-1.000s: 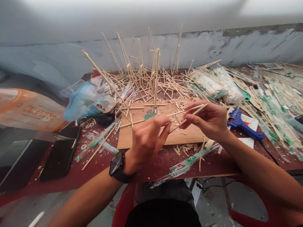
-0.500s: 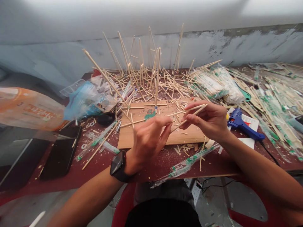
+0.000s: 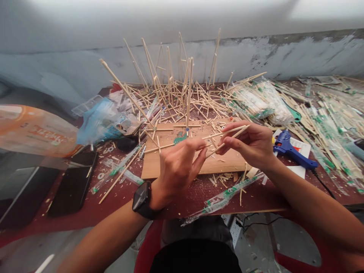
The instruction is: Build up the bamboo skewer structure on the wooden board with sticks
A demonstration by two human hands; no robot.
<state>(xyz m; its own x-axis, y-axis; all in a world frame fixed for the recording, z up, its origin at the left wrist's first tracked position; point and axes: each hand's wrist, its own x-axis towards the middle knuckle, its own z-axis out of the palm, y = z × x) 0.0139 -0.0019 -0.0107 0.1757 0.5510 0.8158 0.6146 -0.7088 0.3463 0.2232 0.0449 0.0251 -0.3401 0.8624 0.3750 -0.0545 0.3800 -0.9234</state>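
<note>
Above the wooden board, my right hand pinches a narrow V of light wooden sticks. Its two long sticks meet near my right fingers and spread apart toward the left. At their spread end is my left hand, a black watch on its wrist, with thumb and fingertips closed on a thin bit of wooden stick. My left fingers partly hide that piece, so I cannot tell whether it is joined to the V. Further back on the board stands an upright frame of sticks.
A blue glue gun lies right of the board, its cord running off the table. Loose sticks and stick frames crowd the back. Plastic wrappers lie in front. At left are a black phone and an orange-printed plastic bag.
Almost nothing differs. My left hand has shifted very slightly at the spread end of the sticks; my right hand keeps the same grip.
</note>
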